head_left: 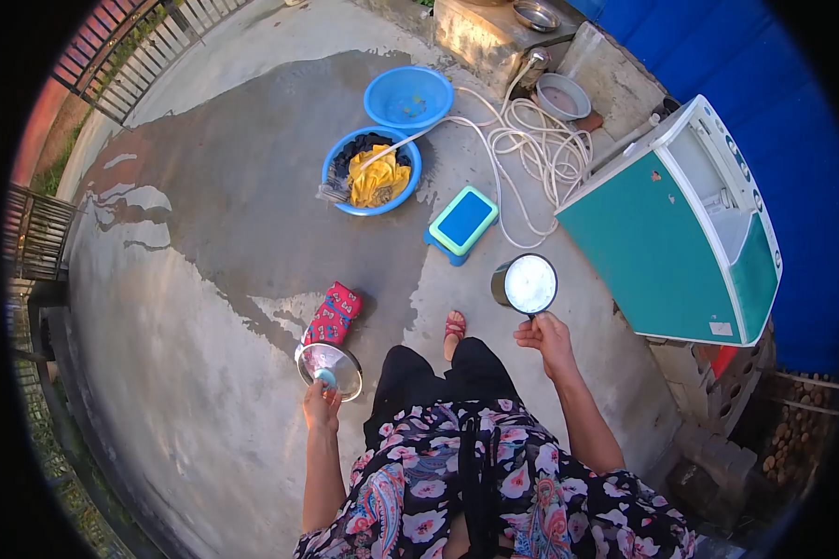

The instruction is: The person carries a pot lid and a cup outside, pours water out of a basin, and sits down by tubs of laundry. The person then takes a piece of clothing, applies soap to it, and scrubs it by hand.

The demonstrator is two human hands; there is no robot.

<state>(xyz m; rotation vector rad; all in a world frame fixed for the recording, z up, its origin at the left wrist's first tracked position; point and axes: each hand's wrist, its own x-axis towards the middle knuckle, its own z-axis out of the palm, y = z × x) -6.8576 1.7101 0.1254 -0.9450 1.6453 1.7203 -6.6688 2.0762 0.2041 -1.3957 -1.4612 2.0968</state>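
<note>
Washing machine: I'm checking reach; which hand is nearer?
Right. The right hand, holding a mug, is left of the washing machine; the left hand, holding a lid, is farther left.

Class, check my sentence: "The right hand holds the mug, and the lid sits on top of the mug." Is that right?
Not quite: the lid is not on the mug. The head view shows it in the left hand, apart from the mug. The right hand does hold the mug.
</note>
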